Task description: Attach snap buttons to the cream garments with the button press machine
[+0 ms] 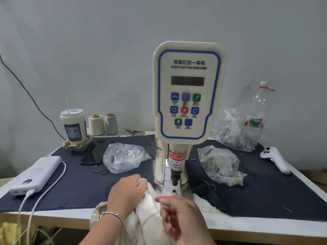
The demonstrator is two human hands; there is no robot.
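Observation:
The cream servo button press machine (188, 96) stands at the table's middle, its punch (175, 175) hanging over the lower die (174, 191). A cream garment (146, 218) is bunched at the front edge, just left of the die. My left hand (126, 193) grips the garment's upper fold with curled fingers. My right hand (177, 214) hovers over the cloth in front of the die, blurred, its fingers loosely bent; whether it pinches anything I cannot tell. Clear bags of snap parts lie left (123, 157) and right (219, 165) of the machine.
Dark blue cloth (79, 188) covers the table. At left are a white power bank (35, 175) with cable, a black phone (95, 154), a paper cup (74, 126) and two thread cones (103, 123). At right lie a white controller (276, 160), a plastic bottle (256, 114) and another bag (235, 128).

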